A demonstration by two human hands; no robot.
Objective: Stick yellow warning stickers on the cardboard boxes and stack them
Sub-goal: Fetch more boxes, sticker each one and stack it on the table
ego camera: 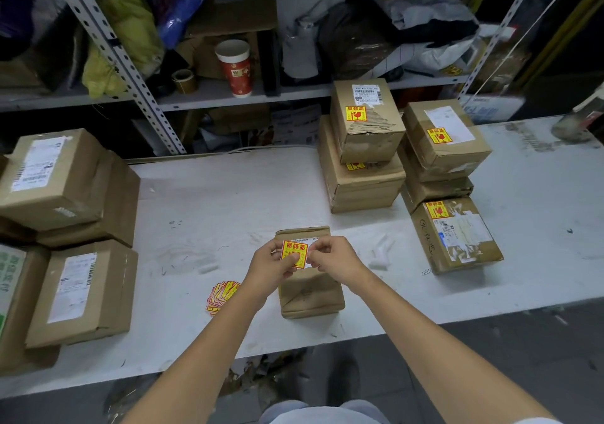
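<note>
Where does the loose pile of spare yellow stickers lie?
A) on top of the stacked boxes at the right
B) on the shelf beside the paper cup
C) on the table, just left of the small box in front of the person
C: the pile of stickers lies on the white table, close to the left of the small box.

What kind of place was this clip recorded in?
Probably a parcel packing or dispatch room: labelled cardboard boxes stacked on a white worktable, slotted metal shelving behind crammed with bags, and a pile of yellow warning stickers beside the small box in front.
</note>
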